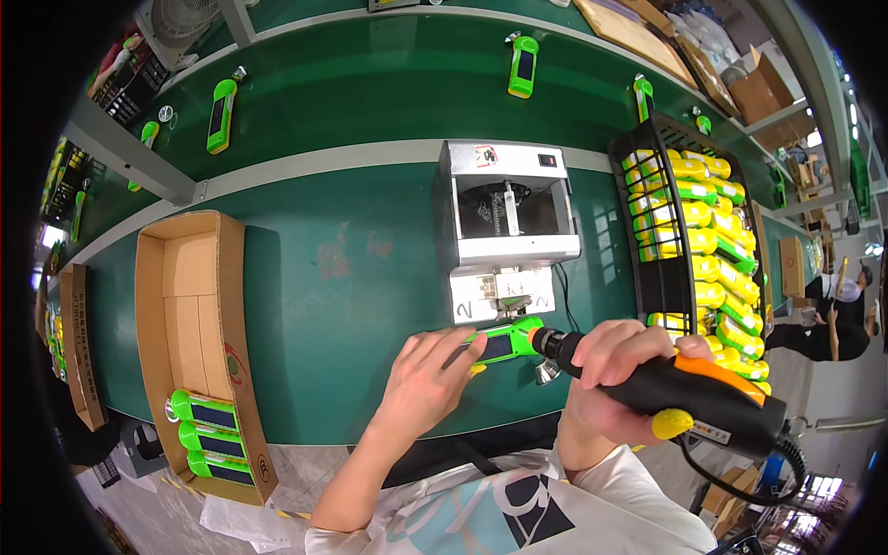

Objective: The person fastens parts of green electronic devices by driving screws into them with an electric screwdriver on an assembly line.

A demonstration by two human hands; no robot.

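My left hand (pixel 424 377) grips a green handheld device (pixel 499 346) with a dark screen, its fingers closed over the left end. A shiny metal cup-like part (pixel 547 372) hangs by the device's right end. My right hand (pixel 615 375) is wrapped round a black and orange electric screwdriver (pixel 712 393), held almost level. The screwdriver's tip meets the device's right end, though the exact contact point is too small to make out. A yellow cover sits on one digit of my right hand. Just behind the device stands a silver screw feeder (pixel 509 250) with an open front.
On the left, an open cardboard box (pixel 148 305) holds three green devices (pixel 213 439). A black crate (pixel 668 287) at the right is full of yellow and green devices. More devices (pixel 523 67) lie on the green conveyor beyond. The screwdriver's coiled cord (pixel 791 462) hangs at lower right.
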